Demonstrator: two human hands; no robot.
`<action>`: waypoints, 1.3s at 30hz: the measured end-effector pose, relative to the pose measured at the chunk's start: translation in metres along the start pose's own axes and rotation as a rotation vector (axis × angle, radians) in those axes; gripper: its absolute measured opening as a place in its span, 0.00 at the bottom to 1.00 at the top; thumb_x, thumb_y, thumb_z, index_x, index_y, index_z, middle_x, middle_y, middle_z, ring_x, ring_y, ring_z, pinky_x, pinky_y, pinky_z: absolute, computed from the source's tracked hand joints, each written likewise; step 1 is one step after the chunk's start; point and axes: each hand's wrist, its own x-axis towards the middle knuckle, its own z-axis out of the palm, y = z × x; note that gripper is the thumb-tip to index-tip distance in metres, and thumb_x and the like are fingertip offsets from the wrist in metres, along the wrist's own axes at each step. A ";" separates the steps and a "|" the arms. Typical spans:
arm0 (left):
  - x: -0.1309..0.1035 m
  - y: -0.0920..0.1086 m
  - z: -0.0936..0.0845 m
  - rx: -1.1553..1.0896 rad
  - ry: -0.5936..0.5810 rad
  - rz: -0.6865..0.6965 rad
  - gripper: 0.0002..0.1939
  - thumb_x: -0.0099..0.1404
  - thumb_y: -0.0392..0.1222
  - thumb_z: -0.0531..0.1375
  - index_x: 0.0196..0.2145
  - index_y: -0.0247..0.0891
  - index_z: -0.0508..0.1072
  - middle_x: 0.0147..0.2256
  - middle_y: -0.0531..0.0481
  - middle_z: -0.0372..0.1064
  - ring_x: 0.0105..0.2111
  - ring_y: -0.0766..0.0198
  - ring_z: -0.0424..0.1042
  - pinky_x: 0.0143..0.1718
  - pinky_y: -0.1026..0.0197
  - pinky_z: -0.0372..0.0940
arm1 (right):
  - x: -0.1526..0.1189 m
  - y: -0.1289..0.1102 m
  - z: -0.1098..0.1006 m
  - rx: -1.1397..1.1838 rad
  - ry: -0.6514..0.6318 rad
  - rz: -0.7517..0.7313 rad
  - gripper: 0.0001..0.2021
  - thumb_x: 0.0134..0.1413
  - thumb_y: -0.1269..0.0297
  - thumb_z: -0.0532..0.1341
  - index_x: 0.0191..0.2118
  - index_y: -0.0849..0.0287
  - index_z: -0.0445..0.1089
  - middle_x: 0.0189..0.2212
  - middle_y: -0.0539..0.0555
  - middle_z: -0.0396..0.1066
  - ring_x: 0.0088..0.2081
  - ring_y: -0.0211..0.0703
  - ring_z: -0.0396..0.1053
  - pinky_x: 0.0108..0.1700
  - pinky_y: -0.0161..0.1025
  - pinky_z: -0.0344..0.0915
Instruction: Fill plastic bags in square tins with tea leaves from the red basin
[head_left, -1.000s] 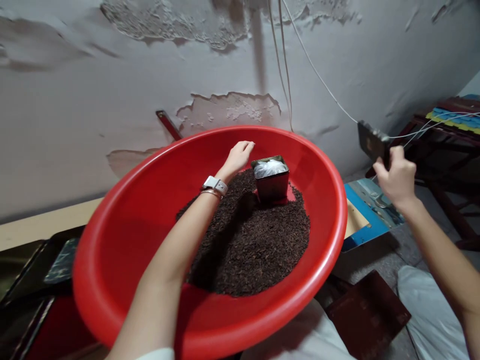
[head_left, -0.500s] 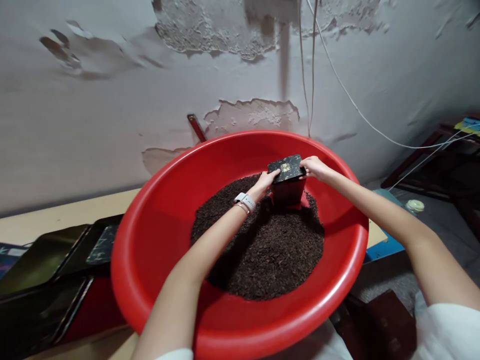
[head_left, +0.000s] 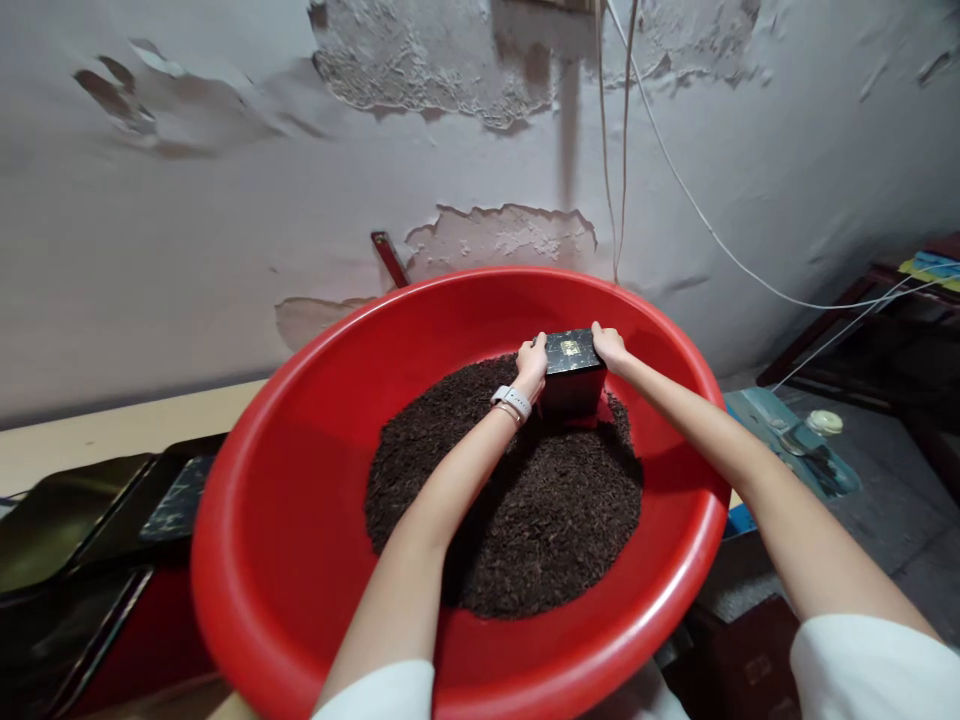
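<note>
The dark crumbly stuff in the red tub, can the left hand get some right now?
Probably yes: the dark crumbly stuff lies uncovered close to the left hand. But that hand holds the side of the black-topped box, so it would likely have to let go first.

I can read no words or numbers: the small square gold emblem (head_left: 571, 348) on the flecked black lid (head_left: 557, 362) of the dark rectangular tin (head_left: 574, 396) I hold is too tiny, and the mark (head_left: 757, 668) on the dark red box (head_left: 726, 645) too faint.
</note>
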 end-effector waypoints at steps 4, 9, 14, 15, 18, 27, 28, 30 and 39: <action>-0.004 0.004 -0.001 0.180 0.041 -0.018 0.19 0.69 0.50 0.49 0.42 0.34 0.71 0.43 0.38 0.73 0.46 0.54 0.71 0.45 0.57 0.63 | 0.000 0.001 -0.002 -0.097 0.038 -0.008 0.24 0.64 0.56 0.40 0.43 0.65 0.69 0.45 0.69 0.70 0.54 0.60 0.64 0.55 0.51 0.60; -0.018 0.026 -0.011 0.394 0.008 0.008 0.19 0.69 0.49 0.50 0.45 0.31 0.70 0.49 0.31 0.69 0.51 0.46 0.68 0.50 0.52 0.61 | -0.008 -0.012 -0.001 -0.199 -0.014 -0.188 0.19 0.60 0.65 0.47 0.55 0.62 0.60 0.54 0.65 0.64 0.56 0.59 0.61 0.57 0.56 0.57; -0.047 0.057 -0.051 1.049 -0.088 0.377 0.23 0.67 0.48 0.53 0.55 0.31 0.63 0.57 0.30 0.60 0.53 0.41 0.65 0.49 0.47 0.62 | -0.014 -0.022 -0.015 -0.502 -0.325 -0.460 0.25 0.59 0.54 0.53 0.59 0.60 0.58 0.61 0.63 0.54 0.62 0.59 0.51 0.63 0.56 0.50; -0.054 0.062 -0.063 1.172 -0.127 0.417 0.23 0.67 0.48 0.52 0.55 0.31 0.64 0.56 0.31 0.60 0.52 0.42 0.66 0.47 0.48 0.64 | -0.015 -0.022 -0.022 -0.517 -0.401 -0.466 0.31 0.55 0.48 0.57 0.60 0.59 0.57 0.61 0.62 0.53 0.62 0.59 0.51 0.63 0.54 0.50; -0.078 0.072 -0.099 1.367 -0.206 0.415 0.20 0.68 0.48 0.50 0.52 0.34 0.67 0.54 0.35 0.62 0.49 0.45 0.69 0.44 0.50 0.66 | -0.019 -0.015 -0.041 -0.616 -0.543 -0.480 0.57 0.29 0.40 0.70 0.66 0.56 0.46 0.62 0.63 0.46 0.64 0.65 0.45 0.63 0.57 0.49; -0.140 0.065 -0.138 1.490 -0.257 0.390 0.19 0.70 0.48 0.48 0.53 0.36 0.66 0.55 0.41 0.63 0.49 0.49 0.70 0.42 0.54 0.68 | -0.042 0.002 -0.044 -0.463 -0.360 -0.747 0.52 0.26 0.59 0.72 0.61 0.54 0.48 0.54 0.61 0.54 0.56 0.63 0.55 0.55 0.63 0.59; -0.144 0.063 -0.136 1.497 -0.272 0.405 0.19 0.70 0.48 0.48 0.53 0.35 0.66 0.55 0.41 0.64 0.49 0.49 0.70 0.42 0.54 0.68 | -0.047 -0.004 -0.049 -0.438 -0.331 -0.793 0.51 0.26 0.59 0.72 0.60 0.53 0.50 0.54 0.61 0.54 0.56 0.64 0.55 0.55 0.64 0.58; -0.151 0.059 -0.130 1.510 -0.290 0.445 0.19 0.70 0.47 0.49 0.53 0.35 0.66 0.54 0.41 0.64 0.49 0.50 0.70 0.42 0.54 0.68 | -0.058 -0.019 -0.072 -0.399 -0.258 -0.887 0.48 0.26 0.58 0.73 0.58 0.52 0.52 0.54 0.60 0.54 0.57 0.63 0.55 0.56 0.65 0.56; -0.158 0.047 -0.121 1.526 -0.425 0.531 0.21 0.69 0.48 0.48 0.54 0.36 0.66 0.56 0.42 0.63 0.49 0.50 0.71 0.44 0.54 0.68 | -0.161 0.001 -0.300 -0.322 0.655 -1.013 0.36 0.43 0.44 0.66 0.56 0.50 0.55 0.55 0.53 0.58 0.57 0.47 0.58 0.60 0.48 0.58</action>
